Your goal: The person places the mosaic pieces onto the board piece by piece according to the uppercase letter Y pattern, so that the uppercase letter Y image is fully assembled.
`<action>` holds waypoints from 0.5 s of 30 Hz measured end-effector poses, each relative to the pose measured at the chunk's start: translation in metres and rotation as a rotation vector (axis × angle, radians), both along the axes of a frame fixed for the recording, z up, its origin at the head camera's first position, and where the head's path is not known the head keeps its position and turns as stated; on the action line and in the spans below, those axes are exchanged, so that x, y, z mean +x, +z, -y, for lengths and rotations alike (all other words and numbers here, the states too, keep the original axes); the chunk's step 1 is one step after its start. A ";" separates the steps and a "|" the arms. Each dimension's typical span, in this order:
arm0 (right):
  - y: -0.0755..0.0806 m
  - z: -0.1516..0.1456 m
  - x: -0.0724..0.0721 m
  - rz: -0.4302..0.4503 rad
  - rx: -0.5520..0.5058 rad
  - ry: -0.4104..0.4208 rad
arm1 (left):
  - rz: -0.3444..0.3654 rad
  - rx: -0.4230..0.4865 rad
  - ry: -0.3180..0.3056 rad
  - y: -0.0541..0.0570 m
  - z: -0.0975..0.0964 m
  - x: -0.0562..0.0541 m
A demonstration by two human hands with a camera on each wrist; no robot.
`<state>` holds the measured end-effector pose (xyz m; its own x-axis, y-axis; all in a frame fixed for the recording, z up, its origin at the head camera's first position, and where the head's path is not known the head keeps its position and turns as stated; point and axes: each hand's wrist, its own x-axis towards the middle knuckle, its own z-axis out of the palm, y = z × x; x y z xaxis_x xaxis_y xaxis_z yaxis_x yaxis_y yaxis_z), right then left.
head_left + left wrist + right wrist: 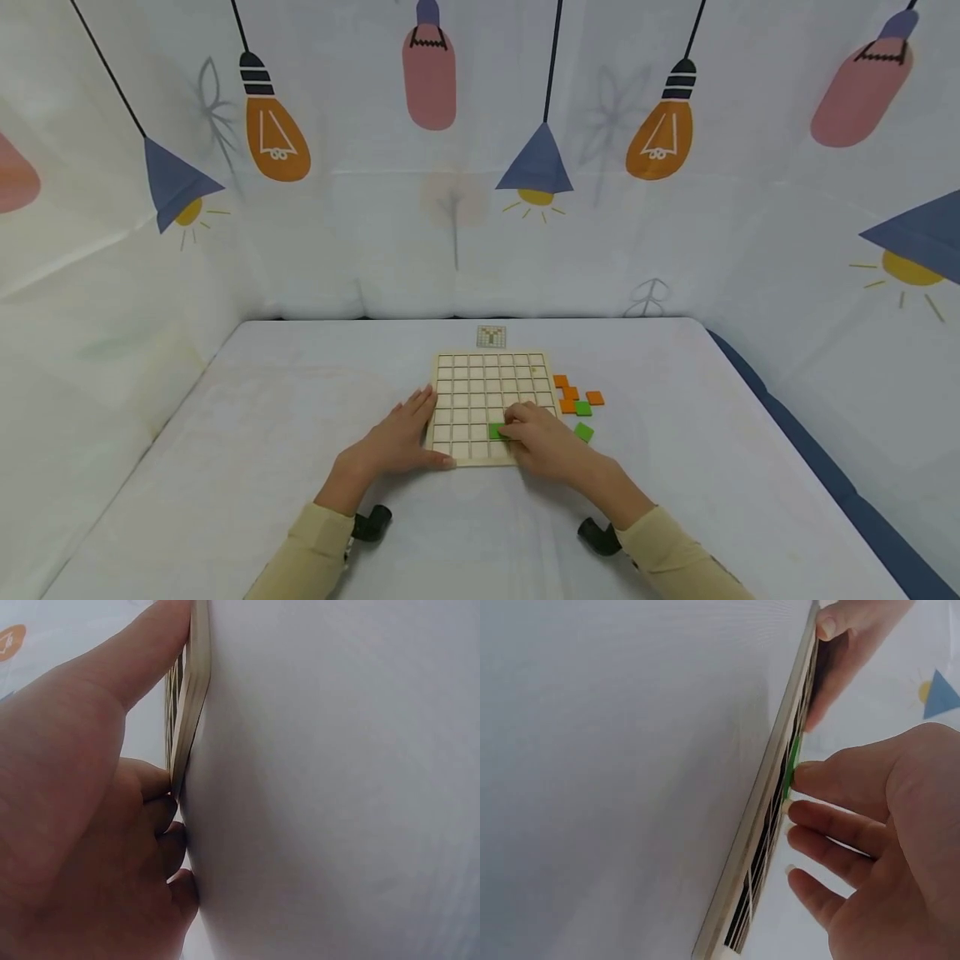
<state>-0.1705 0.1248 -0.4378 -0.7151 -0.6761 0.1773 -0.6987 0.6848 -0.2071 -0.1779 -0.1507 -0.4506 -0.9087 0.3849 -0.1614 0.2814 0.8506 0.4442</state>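
A light wooden board with a square grid lies on the table. Against its left edge rests my left hand, fingers extended along the side and thumb at the near left corner. In the left wrist view, that thumb lies against the board's edge. Over the near right part of the grid, my right hand pinches a green square tile at the board's surface. From the right wrist, the thumb is on the green tile, other fingertips close to the grid.
Several orange tiles and two loose green tiles lie right of the board. Beyond its far edge is a small pattern card. The white table meets a patterned cloth backdrop.
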 end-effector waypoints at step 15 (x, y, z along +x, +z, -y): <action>0.002 -0.030 0.001 0.016 -0.039 -0.038 | -0.014 0.015 -0.012 -0.002 0.000 -0.001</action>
<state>-0.1697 0.1553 -0.4358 -0.7430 -0.6414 0.1913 -0.6689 0.7018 -0.2451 -0.1788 -0.1512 -0.4524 -0.9060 0.3983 -0.1430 0.2980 0.8405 0.4525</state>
